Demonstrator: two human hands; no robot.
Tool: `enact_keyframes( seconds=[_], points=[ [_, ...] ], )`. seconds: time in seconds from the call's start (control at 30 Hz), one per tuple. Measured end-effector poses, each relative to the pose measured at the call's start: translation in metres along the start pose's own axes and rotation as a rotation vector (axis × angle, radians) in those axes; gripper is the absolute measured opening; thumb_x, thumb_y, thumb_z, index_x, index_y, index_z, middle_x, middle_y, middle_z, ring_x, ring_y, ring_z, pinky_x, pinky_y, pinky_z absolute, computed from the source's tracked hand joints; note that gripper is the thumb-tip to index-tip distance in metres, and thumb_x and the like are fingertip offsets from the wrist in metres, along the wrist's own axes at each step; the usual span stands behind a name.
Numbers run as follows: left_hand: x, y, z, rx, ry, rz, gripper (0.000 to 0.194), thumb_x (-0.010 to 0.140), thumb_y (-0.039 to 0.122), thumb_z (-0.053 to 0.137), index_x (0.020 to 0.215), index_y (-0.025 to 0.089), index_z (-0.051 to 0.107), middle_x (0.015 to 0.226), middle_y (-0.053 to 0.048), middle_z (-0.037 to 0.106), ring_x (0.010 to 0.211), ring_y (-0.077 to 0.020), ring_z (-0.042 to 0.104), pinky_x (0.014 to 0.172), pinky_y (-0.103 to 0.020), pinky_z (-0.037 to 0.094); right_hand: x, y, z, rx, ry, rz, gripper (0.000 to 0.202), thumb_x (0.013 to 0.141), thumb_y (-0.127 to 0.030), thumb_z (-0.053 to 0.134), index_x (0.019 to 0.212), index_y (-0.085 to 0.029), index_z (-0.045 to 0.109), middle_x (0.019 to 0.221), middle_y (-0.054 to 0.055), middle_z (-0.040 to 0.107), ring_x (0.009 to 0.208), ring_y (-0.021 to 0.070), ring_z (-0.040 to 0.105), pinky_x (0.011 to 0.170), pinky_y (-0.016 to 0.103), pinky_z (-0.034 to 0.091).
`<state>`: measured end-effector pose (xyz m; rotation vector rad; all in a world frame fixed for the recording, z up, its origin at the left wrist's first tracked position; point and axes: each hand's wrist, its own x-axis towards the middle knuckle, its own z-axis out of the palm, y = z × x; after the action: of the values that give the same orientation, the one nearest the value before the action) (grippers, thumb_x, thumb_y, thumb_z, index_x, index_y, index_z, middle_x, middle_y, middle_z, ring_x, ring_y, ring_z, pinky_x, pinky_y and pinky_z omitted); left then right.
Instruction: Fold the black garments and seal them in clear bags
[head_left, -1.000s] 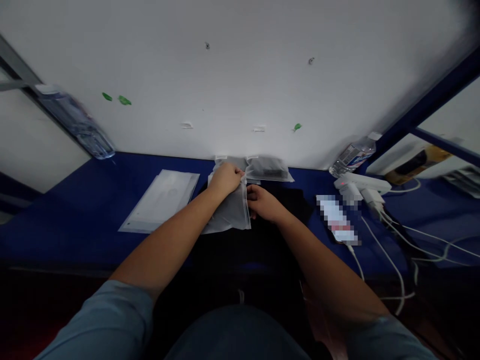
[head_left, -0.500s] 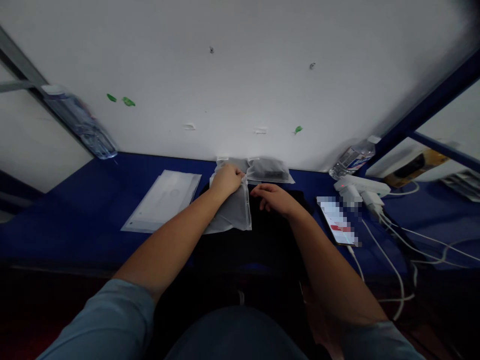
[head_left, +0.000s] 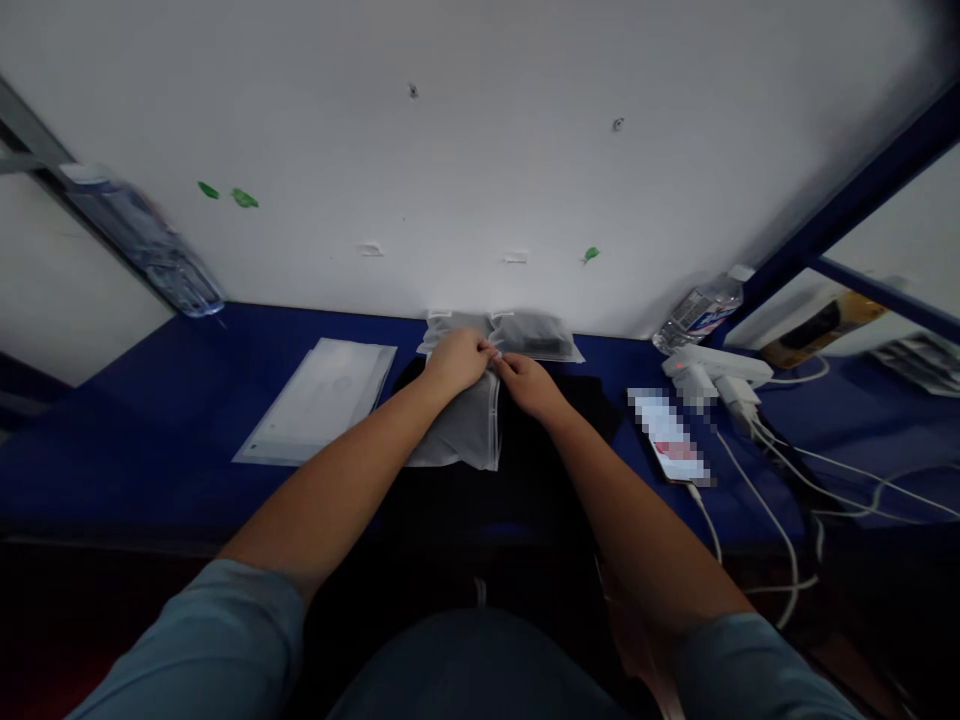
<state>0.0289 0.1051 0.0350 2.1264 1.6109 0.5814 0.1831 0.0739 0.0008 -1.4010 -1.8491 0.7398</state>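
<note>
With our left hand [head_left: 459,360] and right hand [head_left: 529,385] we pinch the far corner of the frosted bag [head_left: 465,428], whose body lies from the grip toward us and to the left. We judge that, if our fingers pull unevenly, the thin edge could crease or slip away; the black cloth [head_left: 531,455] nearer to us, if caught there, could also jam this edge

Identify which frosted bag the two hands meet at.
The front bag, pinched at its far corner; two rear bags rest by the wall, and the flat pile lies further left.
</note>
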Motion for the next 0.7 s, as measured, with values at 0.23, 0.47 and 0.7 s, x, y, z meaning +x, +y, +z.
enact_keyframes(
  seconds=[0.23, 0.47, 0.7],
  points=[
    [0.0, 0.001, -0.002, -0.004, 0.025, 0.008, 0.018, 0.092, 0.029, 0.064, 0.09, 0.019, 0.079, 0.086, -0.009, 0.076, 0.083, -0.0213, 0.066, 0.079, -0.032, 0.048, -0.006, 0.001, -0.001, 0.296, -0.204, 0.181, 0.041, 0.095, -0.054, 0.053, 0.072, -0.02, 0.054, 0.054, -0.007, 0.042, 0.046, 0.0093, 0.035, 0.046, 0.023, 0.026],
    [0.001, 0.005, -0.011, -0.042, -0.026, -0.015, 0.02, 0.091, 0.032, 0.066, 0.083, 0.018, 0.077, 0.077, -0.005, 0.072, 0.078, -0.0197, 0.065, 0.076, -0.031, 0.047, -0.016, -0.012, -0.005, 0.579, -0.274, 0.368, 0.039, 0.096, -0.044, 0.06, 0.069, -0.023, 0.042, 0.049, -0.011, 0.03, 0.038, 0.0057, 0.022, 0.036, 0.02, 0.015],
    [-0.045, 0.031, -0.028, 0.173, 0.028, 0.165, 0.037, 0.096, 0.042, 0.055, 0.12, 0.017, 0.068, 0.12, -0.015, 0.069, 0.116, -0.0302, 0.061, 0.1, -0.04, 0.047, -0.014, -0.007, -0.001, 0.488, -0.133, 0.328, 0.037, 0.1, -0.034, 0.052, 0.066, -0.021, 0.049, 0.046, -0.008, 0.038, 0.036, 0.0069, 0.03, 0.034, 0.021, 0.023]
  ],
)
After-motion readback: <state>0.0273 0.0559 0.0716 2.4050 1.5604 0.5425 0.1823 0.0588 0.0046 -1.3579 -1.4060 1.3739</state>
